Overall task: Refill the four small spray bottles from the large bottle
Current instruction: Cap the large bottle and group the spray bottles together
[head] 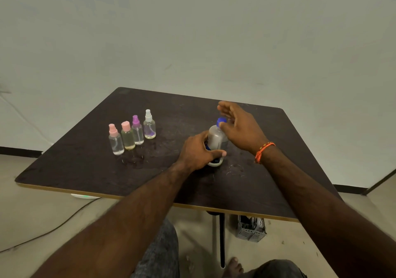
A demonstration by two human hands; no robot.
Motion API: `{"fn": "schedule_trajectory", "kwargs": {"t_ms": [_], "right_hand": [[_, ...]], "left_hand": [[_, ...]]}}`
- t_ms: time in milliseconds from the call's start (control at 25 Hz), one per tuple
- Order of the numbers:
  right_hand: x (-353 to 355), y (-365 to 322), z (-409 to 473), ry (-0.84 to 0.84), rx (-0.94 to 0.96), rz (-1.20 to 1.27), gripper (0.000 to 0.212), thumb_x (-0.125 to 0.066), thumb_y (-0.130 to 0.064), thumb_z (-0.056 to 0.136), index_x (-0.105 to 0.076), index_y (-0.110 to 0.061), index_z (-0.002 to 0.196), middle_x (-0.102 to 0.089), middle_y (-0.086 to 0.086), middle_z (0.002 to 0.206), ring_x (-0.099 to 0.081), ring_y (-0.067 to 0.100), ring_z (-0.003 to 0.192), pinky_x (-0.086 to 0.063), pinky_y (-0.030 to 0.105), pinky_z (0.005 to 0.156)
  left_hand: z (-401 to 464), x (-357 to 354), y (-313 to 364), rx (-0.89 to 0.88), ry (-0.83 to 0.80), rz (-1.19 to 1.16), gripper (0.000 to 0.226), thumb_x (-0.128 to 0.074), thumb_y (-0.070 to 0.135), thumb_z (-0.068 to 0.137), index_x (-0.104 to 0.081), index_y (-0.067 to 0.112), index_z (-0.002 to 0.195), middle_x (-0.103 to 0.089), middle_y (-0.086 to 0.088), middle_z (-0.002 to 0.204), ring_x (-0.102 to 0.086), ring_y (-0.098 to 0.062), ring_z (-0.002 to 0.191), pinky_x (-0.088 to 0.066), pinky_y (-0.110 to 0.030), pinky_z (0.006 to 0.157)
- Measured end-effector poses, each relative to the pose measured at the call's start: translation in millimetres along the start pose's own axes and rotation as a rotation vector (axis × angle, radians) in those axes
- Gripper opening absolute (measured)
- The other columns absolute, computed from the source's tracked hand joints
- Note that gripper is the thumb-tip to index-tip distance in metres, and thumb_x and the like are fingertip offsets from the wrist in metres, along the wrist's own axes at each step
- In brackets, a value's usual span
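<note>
The big translucent plastic bottle with the blue screw cap (216,137) stands upright on the dark scuffed surface (85,162), cap on, so I'd say pouring hasn't begun. The left hand (198,152) wraps its lower body, and the right hand (237,124) sits by the cap, fingers spread, thumb touching it, gripping nothing. Well off to the left, the four small clear spray bottles (131,135) with pink, purple and white tops are all capped, each holding some liquid, so all four look left to do.

On the table (85,166) we see four spray bottles (132,133) in a row at ten o'clock, the large bottle (216,140) at one, well apart, between our hands.
</note>
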State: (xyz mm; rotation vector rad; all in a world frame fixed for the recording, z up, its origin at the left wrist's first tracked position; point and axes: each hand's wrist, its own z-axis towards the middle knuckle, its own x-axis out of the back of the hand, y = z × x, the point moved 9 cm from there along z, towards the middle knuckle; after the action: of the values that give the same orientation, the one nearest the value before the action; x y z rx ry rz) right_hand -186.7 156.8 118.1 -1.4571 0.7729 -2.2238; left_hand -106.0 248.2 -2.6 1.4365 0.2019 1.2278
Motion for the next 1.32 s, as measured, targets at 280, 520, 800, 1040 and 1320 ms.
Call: {"fn": "schedule_trajectory", "kwargs": {"t_ms": [280,520,800,1040,1320], "right_hand": [[18,5,6,0.141,-0.037,-0.117,0.034,-0.076,-0.024,0.084,-0.066,-0.019,0.116,-0.072,-0.008,0.102,-0.066,0.002,0.092,-0.055,0.028,0.09],[0,2,3,-0.041,-0.007,-0.14,0.044,-0.066,-0.02,0.093,-0.058,-0.019,0.136,-0.062,-0.003,0.135,-0.058,0.012,0.122,-0.045,0.025,0.103],[11,13,6,0.142,-0.109,-0.272,0.051,-0.08,-0.058,0.073,-0.061,-0.022,0.104,-0.066,-0.008,0.09,-0.062,0.008,0.081,-0.053,0.028,0.072],[-1,11,2,0.03,-0.032,-0.047,0.043,-0.07,-0.022,0.091,-0.058,-0.019,0.132,-0.068,-0.002,0.122,-0.064,0.009,0.11,-0.052,0.035,0.101],[-6,9,7,0.006,-0.082,-0.094,0.077,-0.08,-0.048,0.078,-0.044,-0.022,0.14,-0.06,-0.006,0.126,-0.06,0.01,0.109,-0.052,0.03,0.093]], "left_hand": [[0,0,0,0.002,0.009,0.033,0.085,-0.088,0.059,0.071,-0.057,0.025,0.142,-0.072,0.007,0.128,-0.067,-0.009,0.108,-0.056,-0.03,0.095],[-1,0,-1,0.016,0.006,0.019,0.084,-0.088,0.06,0.07,-0.058,0.025,0.141,-0.072,0.008,0.127,-0.068,-0.009,0.108,-0.059,-0.035,0.096],[-1,1,-1,0.009,0.024,0.05,0.083,-0.087,0.06,0.071,-0.059,0.024,0.14,-0.071,0.006,0.129,-0.067,-0.011,0.11,-0.058,-0.038,0.098],[-1,1,-2,0.008,0.021,0.037,0.08,-0.088,0.06,0.071,-0.059,0.026,0.138,-0.071,0.007,0.127,-0.066,-0.008,0.106,-0.055,-0.026,0.091],[-3,3,-1,0.011,0.03,0.073,0.083,-0.086,0.06,0.072,-0.057,0.022,0.141,-0.069,0.003,0.132,-0.067,-0.014,0.112,-0.058,-0.038,0.097]]}}
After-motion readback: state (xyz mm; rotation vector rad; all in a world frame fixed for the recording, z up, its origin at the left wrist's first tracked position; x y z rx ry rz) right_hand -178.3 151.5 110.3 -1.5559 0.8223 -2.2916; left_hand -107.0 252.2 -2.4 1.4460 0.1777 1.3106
